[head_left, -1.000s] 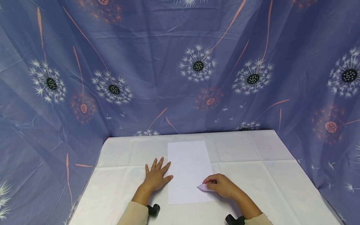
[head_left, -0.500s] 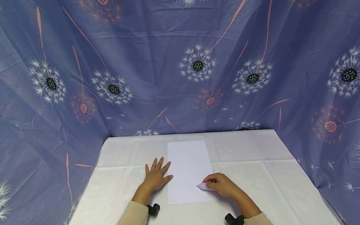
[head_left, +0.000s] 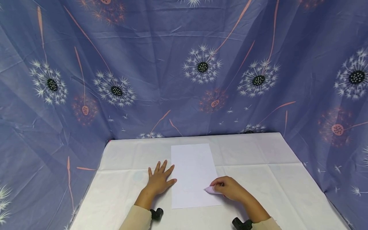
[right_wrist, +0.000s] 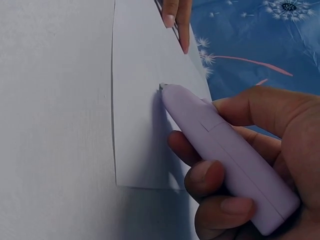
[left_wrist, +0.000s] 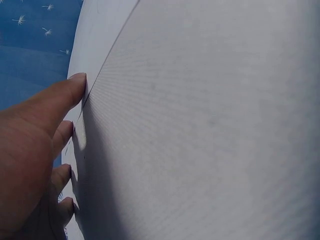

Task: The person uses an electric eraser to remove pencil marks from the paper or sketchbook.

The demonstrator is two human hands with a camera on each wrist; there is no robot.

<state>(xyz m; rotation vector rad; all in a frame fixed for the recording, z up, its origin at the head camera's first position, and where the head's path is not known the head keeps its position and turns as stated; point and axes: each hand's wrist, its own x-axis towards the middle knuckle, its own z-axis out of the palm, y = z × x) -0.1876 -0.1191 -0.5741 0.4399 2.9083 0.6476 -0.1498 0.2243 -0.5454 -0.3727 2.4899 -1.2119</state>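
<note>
A blank sheet of white paper [head_left: 192, 169] lies on the white-covered table. My left hand [head_left: 159, 182] rests flat with fingers spread at the sheet's left edge; in the left wrist view its thumb [left_wrist: 62, 97] touches down along that edge. My right hand [head_left: 230, 189] grips a thick lilac pen-shaped tool [right_wrist: 225, 150] with a small greyish tip [right_wrist: 162, 86]. Thumb and fingers wrap its body, and the tip points left over the lower right part of the paper. Whether the tip touches the paper I cannot tell.
The white tablecloth [head_left: 253, 153] has fold creases. A blue curtain [head_left: 161, 70] with dandelion prints hangs behind the table and down both sides. Black camera mounts [head_left: 157, 214] sit at both wrists, below beige sleeves.
My right hand has shifted slightly to the right with the lilac tool, so its tip is nearer the sheet's right edge. The left hand and paper stay put.
</note>
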